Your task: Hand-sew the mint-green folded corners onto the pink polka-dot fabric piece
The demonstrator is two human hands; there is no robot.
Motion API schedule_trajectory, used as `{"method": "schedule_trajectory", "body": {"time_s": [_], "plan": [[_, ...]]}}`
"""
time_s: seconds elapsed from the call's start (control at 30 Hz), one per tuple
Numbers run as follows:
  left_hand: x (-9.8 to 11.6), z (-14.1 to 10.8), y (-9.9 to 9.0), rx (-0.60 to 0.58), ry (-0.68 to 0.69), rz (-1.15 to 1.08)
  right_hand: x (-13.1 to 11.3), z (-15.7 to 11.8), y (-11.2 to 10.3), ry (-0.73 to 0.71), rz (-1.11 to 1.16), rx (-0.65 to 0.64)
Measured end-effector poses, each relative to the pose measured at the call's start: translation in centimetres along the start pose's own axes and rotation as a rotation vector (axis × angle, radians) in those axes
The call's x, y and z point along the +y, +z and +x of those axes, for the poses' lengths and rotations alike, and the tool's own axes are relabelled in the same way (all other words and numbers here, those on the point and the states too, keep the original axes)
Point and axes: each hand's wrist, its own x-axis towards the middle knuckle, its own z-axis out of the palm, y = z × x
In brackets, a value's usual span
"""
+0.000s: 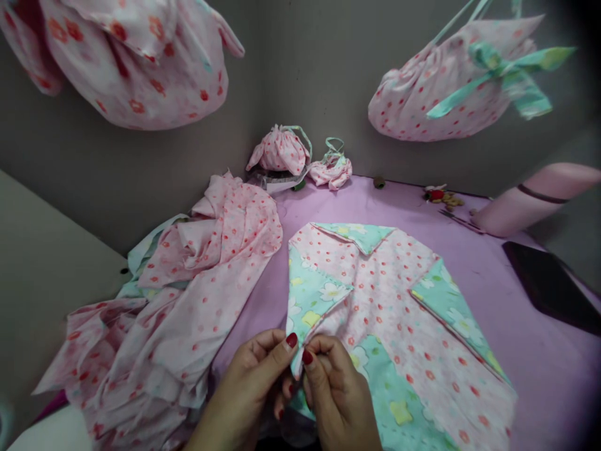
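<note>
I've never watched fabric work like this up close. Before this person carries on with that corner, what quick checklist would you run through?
1. Grip: ok. The left hand and right hand both pinch the mint green corner.
2. Other corners: ok. The top mint flap and right mint flap lie folded in.
3. Pink spotted cloth: ok. It lies mostly flat on the lilac surface.
4. Loose fabric pile: ok. It sits beside the cloth, not over it.
5. Pinched edge: cannot tell. The fingers hide it.
</note>
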Motion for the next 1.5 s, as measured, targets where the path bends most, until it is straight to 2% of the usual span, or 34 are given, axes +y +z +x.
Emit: {"method": "schedule_trajectory", "body": {"time_s": [0.2, 0.43, 0.9, 1.03, 1.2, 1.3, 1.43, 1.5], "plan": [[0.0, 0.5, -0.1, -0.015, 0.042, 0.046, -0.3, 0.2, -0.3, -0.030, -0.025, -0.075], [0.4, 0.1, 0.3, -0.049, 0.038, -0.015, -0.7, 0.3, -0.7, -0.080, -0.081, -0.144], [0.0, 0.3, -0.1, -0.110, 0.016, -0.022, -0.3, 0.2, -0.4, -0.107, -0.069, -0.201], [-0.2, 0.4, -0.3, -0.100, 0.012, 0.015, -0.4, 0.3, -0.4, -0.100, -0.092, -0.175], [-0.2, 0.7, -0.4, -0.028, 0.059, 0.045, -0.7, 0.5, -0.5, -0.067, -0.135, -0.134], [-0.3, 0.7, -0.5, -0.003, 0.061, 0.083, -1.0, 0.4, -0.3, -0.058, -0.072, -0.110], [-0.6, 0.6, -0.4, -0.025, 0.053, 0.107, -1.3, 0.2, -0.1, -0.014, 0.070, -0.125], [-0.7, 0.5, -0.5, -0.015, 0.068, 0.113, -1.5, 0.2, -0.6, -0.077, -0.025, -0.126]]}}
